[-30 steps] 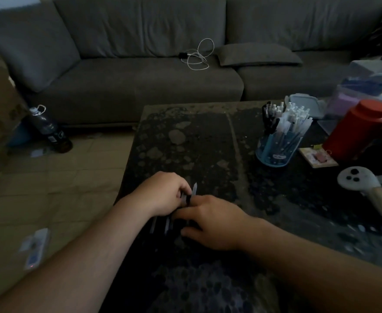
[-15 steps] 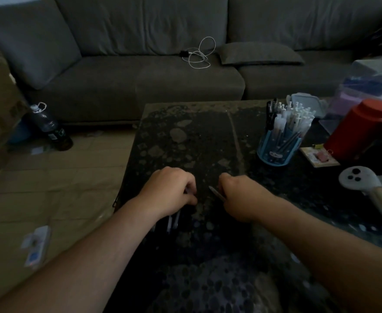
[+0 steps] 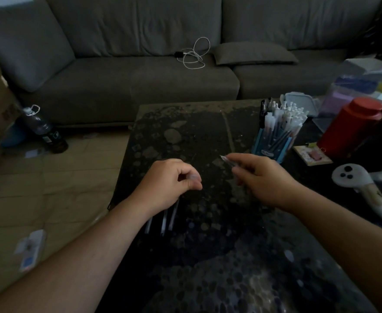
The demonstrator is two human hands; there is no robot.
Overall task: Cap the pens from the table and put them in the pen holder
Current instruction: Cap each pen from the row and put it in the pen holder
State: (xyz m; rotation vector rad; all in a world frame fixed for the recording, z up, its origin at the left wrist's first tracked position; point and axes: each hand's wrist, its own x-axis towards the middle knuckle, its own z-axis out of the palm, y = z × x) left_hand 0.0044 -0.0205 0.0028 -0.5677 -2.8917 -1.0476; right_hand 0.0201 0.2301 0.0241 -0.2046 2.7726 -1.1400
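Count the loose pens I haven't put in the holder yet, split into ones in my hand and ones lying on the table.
Pen in right hand: 1
Pens on table under left hand: 3 visible
Total: 4

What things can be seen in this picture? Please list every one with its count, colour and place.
table: one, dark and mottled, in front of the sofa
pen holder: one, blue, full of pens, on the table's far right
loose pens: about three, pale, on the table under the left wrist
pen: one, uncapped, tip pointing left, in the right hand
cap: one, pale, in the left fingers
canister: one, red, right edge
sofa: one, grey, behind the table
cable: one, white, on the sofa
bottle: one, dark, on the floor at left
left hand: pinches the cap
right hand: grips the pen
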